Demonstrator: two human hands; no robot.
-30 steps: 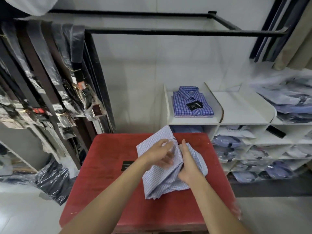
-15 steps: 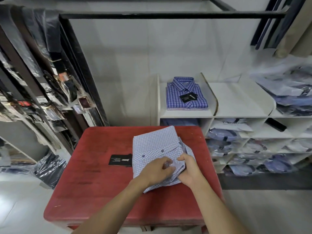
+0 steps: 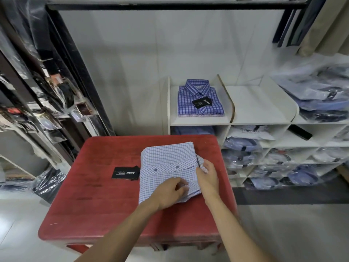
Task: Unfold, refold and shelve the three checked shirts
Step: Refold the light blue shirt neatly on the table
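The pale checked shirt (image 3: 168,163) lies folded on the red surface (image 3: 98,188), two cuff buttons showing. The left hand (image 3: 170,193) pinches its near fabric; the right hand (image 3: 206,176) grips its right edge. A black tag (image 3: 125,173) touches its left side. A darker checked shirt (image 3: 200,99) sits on the white shelf (image 3: 260,103) behind.

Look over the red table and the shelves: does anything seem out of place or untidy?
The light checked shirt on the red table is folded unevenly; its right edge bunches under the right hand. Its black tag lies loose beside it. The dark blue checked shirt on the shelf lies neat.
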